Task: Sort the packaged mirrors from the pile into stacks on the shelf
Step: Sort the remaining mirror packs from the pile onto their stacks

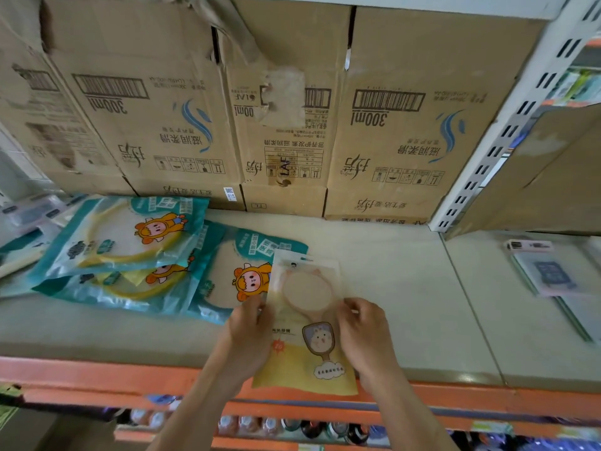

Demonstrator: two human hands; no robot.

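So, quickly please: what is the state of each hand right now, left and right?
Left hand: closed, grips the left edge of the packaged mirror.
Right hand: closed, grips the right edge of the same package.

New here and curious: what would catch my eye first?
At centre front, the left hand and right hand grip a packaged hand mirror by its sides, at the orange front edge of the shelf. Left of it sprawl teal packets with an orange cartoon figure; cardboard boxes with upside-down print line the back.
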